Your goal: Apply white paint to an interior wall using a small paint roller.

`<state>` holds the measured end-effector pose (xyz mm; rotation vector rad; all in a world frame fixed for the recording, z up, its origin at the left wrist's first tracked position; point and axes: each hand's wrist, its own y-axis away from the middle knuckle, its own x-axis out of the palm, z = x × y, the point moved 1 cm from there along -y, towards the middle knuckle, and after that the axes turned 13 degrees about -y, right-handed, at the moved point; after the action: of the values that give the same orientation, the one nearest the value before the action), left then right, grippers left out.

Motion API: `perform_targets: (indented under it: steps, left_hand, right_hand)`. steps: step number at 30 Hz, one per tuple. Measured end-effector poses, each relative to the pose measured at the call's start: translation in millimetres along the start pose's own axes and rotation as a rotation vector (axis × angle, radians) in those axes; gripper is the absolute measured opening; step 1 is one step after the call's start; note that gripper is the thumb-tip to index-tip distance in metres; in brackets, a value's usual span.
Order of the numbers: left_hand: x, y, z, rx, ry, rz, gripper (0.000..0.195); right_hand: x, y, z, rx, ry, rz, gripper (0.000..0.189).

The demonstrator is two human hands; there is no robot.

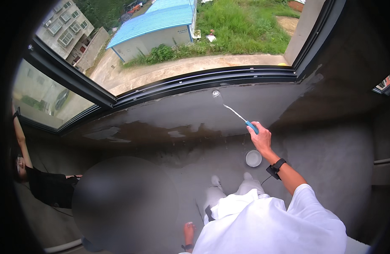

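Observation:
My right hand [261, 136] is closed around the blue handle of a small paint roller [235, 112], held out toward the wall below the window. The roller's head is at the wall just under the window frame, where a grey coating [182, 106] covers the upper part. Darker brown patches of wall show lower down. A round bucket [253, 158] with pale grey contents stands on the floor below my right hand. At the bottom of the view my left hand [189, 227] hangs beside my body, nearest to the floor; its fingers are too small and blurred to read.
A dark metal window frame [188, 86] runs across the wall above the coating. Another person [50, 187] in a black shirt is at the far left, one arm raised near the window pane. A blurred round area hides part of the floor left of me.

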<state>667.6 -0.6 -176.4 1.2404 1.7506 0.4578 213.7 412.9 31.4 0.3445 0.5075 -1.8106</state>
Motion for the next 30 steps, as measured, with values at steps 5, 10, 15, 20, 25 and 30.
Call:
perform_targets:
  steps: [5, 10, 15, 20, 25, 30]
  left_hand:
    - [52, 24, -49, 0.044, -0.022, -0.039, 0.021]
    - [114, 57, -89, 0.147, -0.337, 0.017, 0.022]
    - [155, 69, -71, 0.402, -0.458, 0.003, 0.024]
    - [177, 85, -79, 0.324, -0.457, 0.037, 0.024]
    - [180, 99, -85, 0.23, -0.457, 0.057, 0.025]
    - [171, 115, -90, 0.126, -0.462, 0.067, 0.025]
  right_hand:
    - [-80, -12, -63, 0.012, 0.016, -0.054, 0.023]
    - [-156, -23, -120, 0.028, -0.001, -0.155, 0.024]
    - [-228, -33, -168, 0.045, 0.014, -0.245, 0.023]
    - [-286, -39, -217, 0.107, 0.085, -0.384, 0.027]
    - [-305, -41, -242, 0.179, 0.091, -0.438, 0.029]
    - [-279, -37, -239, 0.015, 0.067, -0.392, 0.027]
